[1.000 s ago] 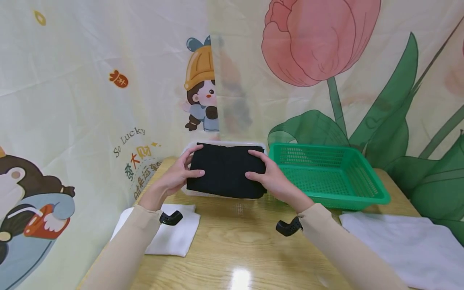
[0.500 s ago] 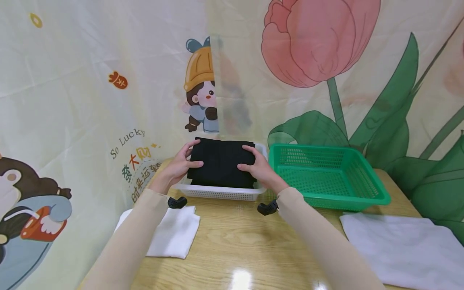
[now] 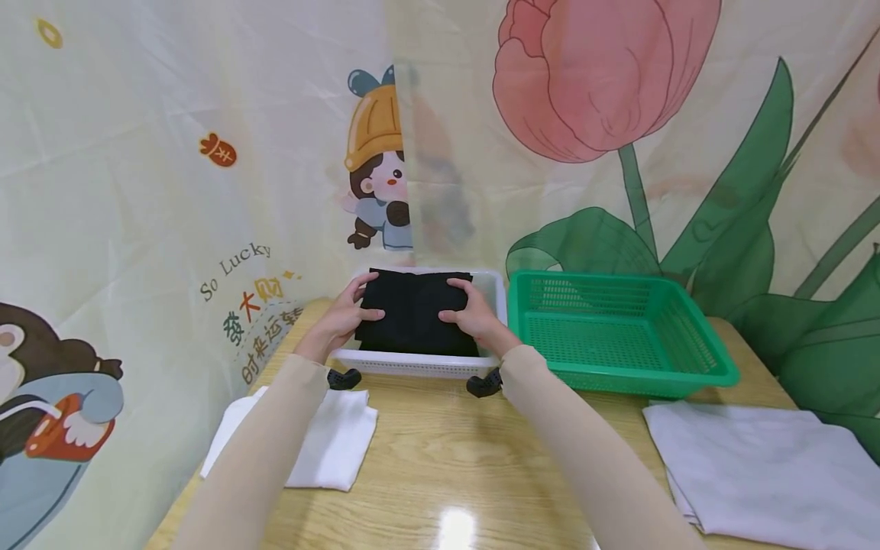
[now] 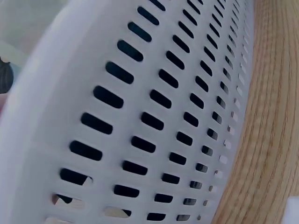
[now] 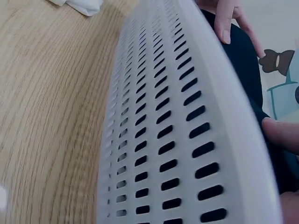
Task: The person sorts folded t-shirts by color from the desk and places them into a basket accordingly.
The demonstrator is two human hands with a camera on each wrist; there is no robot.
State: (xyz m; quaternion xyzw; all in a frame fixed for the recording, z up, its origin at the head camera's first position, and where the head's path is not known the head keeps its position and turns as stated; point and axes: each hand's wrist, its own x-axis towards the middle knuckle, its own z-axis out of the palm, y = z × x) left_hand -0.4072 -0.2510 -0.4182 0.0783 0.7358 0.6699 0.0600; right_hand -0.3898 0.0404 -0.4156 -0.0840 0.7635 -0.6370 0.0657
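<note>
A folded black cloth [image 3: 412,313] lies within the white perforated basket [image 3: 412,365] in the head view. My left hand [image 3: 338,317] grips its left side, thumb on the top face and fingers at the far edge. On the right side, my right hand [image 3: 477,315] holds it in the same way. In the left wrist view the basket wall [image 4: 154,119] fills most of the picture and hides nearly all of the hand. Past the basket in the right wrist view, the dark cloth [image 5: 243,56] shows with fingertips on it; its underside is hidden.
A green plastic basket [image 3: 622,382] stands right beside the white one. Folded white cloth [image 3: 337,443] lies at the front left of the wooden table [image 3: 440,443]. Another white cloth [image 3: 770,466] lies at the right. A printed curtain [image 3: 275,114] hangs close behind the baskets.
Both hands have moved left and slightly inward with the black cloth, from over the white basket's front down into it. More of the basket's rim and right end now shows.
</note>
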